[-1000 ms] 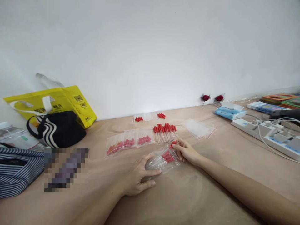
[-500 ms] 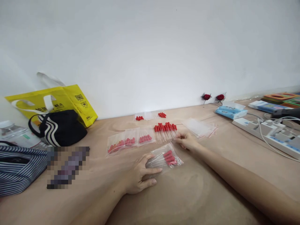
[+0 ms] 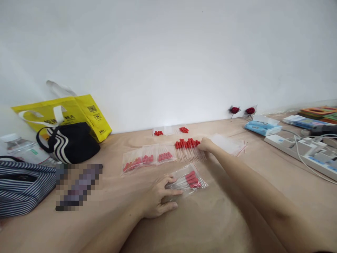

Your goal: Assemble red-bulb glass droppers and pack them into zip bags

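A clear plastic bag (image 3: 181,196) of several red-bulbed droppers (image 3: 192,180) lies in front of me. My left hand (image 3: 160,197) rests at its left end, fingers spread and touching the plastic. Beyond it is a side-by-side row of loose droppers (image 3: 187,144), red bulbs pointing away from me and thin clear stems towards me. My right hand (image 3: 206,144) is at the right end of this row, fingers closed round the bulb end of a dropper there; the fingertips are partly hidden. Filled bags (image 3: 148,154) overlap in a row to the left.
Flat clear bags (image 3: 223,142) lie right of the loose droppers. Two more red groups (image 3: 158,133) lie by the wall. A yellow bag (image 3: 100,119), black pouch (image 3: 76,144) and striped bag (image 3: 26,189) stand left; a tissue pack (image 3: 262,127) and power strip (image 3: 316,154) lie right.
My right hand has moved away from me, from the stem tips up to the bulb end of the loose droppers. My left hand stays on the filled bag. The view has shifted slightly.
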